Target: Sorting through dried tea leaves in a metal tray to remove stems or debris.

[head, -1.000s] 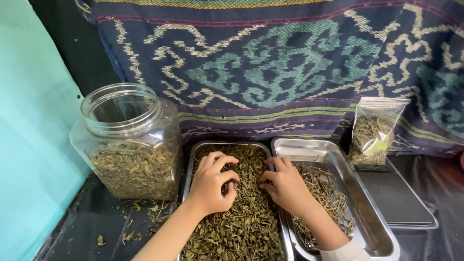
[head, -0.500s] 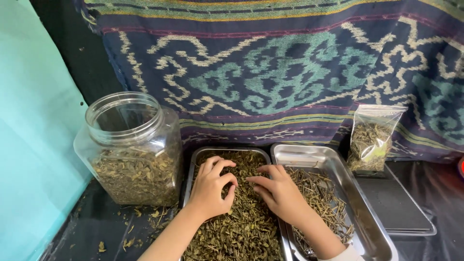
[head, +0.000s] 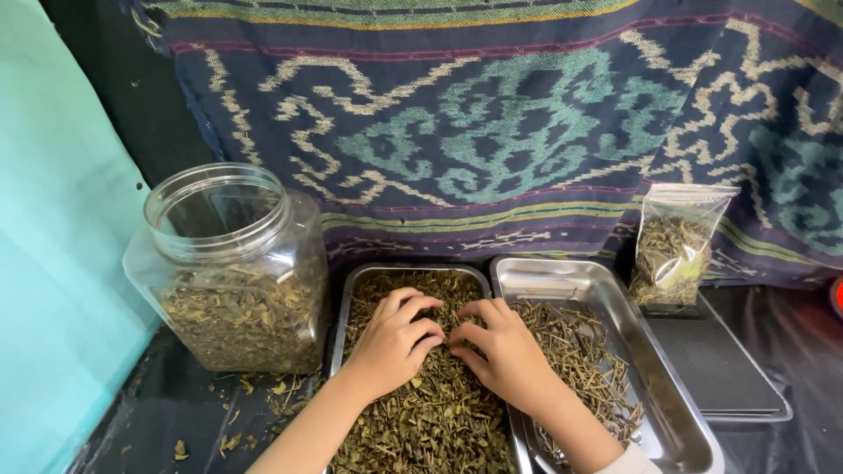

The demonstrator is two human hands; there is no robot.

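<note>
My left hand (head: 393, 344) and my right hand (head: 503, 349) rest side by side on a heap of dried green leaves (head: 430, 421) in a steel tray (head: 344, 303). Their curled fingertips meet in the leaves near the tray's middle. I cannot tell whether either hand pinches any leaf. A second steel tray (head: 654, 364) to the right holds dried stems (head: 584, 360), and my right forearm lies across it.
A clear plastic jar (head: 230, 268), open and part full of dried leaves, stands at the left. A clear bag of dried leaves (head: 676, 246) sits on a flat scale (head: 720, 369) at the right. Patterned woven cloth (head: 492, 123) hangs behind. Loose leaf bits lie on the black surface.
Both hands have drawn together over the leaf tray until their fingertips touch. The right hand slid left off the stem tray's edge.
</note>
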